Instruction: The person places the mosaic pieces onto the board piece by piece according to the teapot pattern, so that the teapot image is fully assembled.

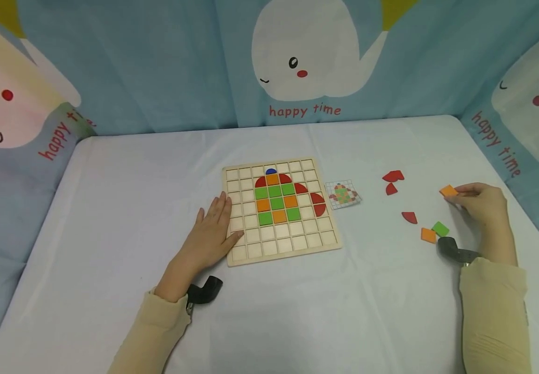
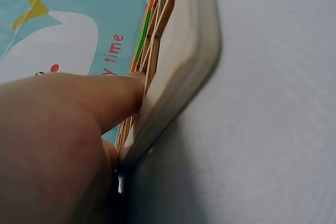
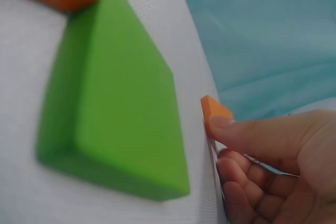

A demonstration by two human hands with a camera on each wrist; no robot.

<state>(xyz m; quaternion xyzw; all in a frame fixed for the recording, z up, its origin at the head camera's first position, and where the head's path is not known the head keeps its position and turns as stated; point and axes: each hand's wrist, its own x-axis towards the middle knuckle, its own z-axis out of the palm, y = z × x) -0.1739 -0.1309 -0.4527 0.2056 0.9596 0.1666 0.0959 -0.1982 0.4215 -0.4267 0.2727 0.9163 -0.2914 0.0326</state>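
A square wooden grid board [image 1: 269, 244] lies mid-table, with green and orange squares, red quarter-round pieces and a blue half-round piece in its cells. My left hand [image 1: 210, 234] rests along the board's left edge, fingers straight; in the left wrist view its thumb lies over the rim. At the far right my right hand [image 1: 484, 205] pinches an orange square tile [image 1: 448, 191] between thumb and fingers, close to the tabletop. Nearer the right wrist lie a green square tile [image 1: 440, 229] and another orange tile [image 1: 428, 235]; the green one looms large in the right wrist view.
Just right of the board is a small pattern card [image 1: 342, 195] with a coloured grid design. Several loose red pieces [image 1: 409, 217] lie between the card and my right hand. A blue printed curtain [image 1: 157, 67] hangs behind the white table [image 1: 157, 156].
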